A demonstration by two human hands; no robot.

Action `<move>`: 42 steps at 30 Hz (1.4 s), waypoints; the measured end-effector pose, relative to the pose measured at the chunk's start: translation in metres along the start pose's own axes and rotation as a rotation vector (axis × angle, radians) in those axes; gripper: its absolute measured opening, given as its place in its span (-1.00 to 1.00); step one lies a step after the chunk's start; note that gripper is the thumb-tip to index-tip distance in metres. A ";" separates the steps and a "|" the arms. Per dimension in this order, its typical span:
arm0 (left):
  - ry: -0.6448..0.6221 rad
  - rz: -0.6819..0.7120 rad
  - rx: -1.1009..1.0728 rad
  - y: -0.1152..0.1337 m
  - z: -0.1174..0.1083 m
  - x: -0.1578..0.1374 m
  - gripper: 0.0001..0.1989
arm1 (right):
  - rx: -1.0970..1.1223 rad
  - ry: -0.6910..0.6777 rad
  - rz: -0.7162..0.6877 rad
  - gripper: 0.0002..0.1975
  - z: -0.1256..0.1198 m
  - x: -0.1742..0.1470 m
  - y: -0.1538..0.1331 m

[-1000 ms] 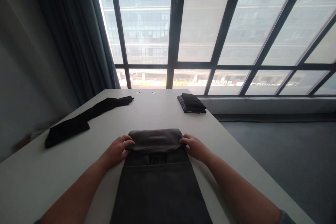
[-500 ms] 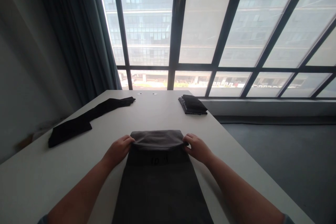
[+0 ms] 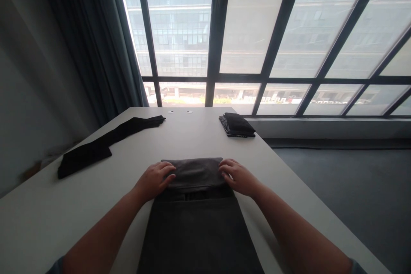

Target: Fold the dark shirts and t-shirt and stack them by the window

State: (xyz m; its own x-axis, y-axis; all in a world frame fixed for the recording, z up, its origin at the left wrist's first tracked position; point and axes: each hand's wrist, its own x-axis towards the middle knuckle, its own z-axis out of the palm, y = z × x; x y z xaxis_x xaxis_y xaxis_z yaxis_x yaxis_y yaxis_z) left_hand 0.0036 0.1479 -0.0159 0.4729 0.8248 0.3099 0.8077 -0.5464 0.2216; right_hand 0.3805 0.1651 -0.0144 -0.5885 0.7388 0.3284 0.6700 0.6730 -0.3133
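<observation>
A dark grey garment point(image 3: 201, 233) lies lengthwise on the table in front of me. At its far end is a turned-over, slightly lighter grey flap point(image 3: 197, 172). My left hand point(image 3: 156, 179) rests on the flap's left side, fingers apart and pointing inward. Over the right edge of the flap lies my right hand point(image 3: 236, 176), its fingers parted and lightly bent on the cloth. Neither hand grips the fabric. Just below the flap a dark crease runs across the garment. The garment's near end is out of view.
On the white table point(image 3: 189, 135), a long black garment point(image 3: 109, 141) lies at the left. A small stack of folded dark cloths point(image 3: 238, 125) sits near the right edge. Behind are a dark curtain point(image 3: 86, 43) and windows.
My fingers have let go of the flap's two corners and moved inward onto its top. The flap lies a little flatter, and a crease now shows below it.
</observation>
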 end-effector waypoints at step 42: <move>-0.092 -0.759 -0.394 -0.006 0.002 -0.026 -0.75 | -0.103 -0.371 0.175 -0.78 -0.010 0.009 -0.013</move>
State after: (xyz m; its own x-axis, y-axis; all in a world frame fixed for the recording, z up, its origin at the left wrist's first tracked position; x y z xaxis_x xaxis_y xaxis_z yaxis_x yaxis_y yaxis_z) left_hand -0.0128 0.1306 -0.0274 -0.1049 0.9866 -0.1247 0.7439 0.1611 0.6486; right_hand 0.3708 0.1626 0.0016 -0.5725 0.8169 -0.0709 0.8048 0.5432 -0.2393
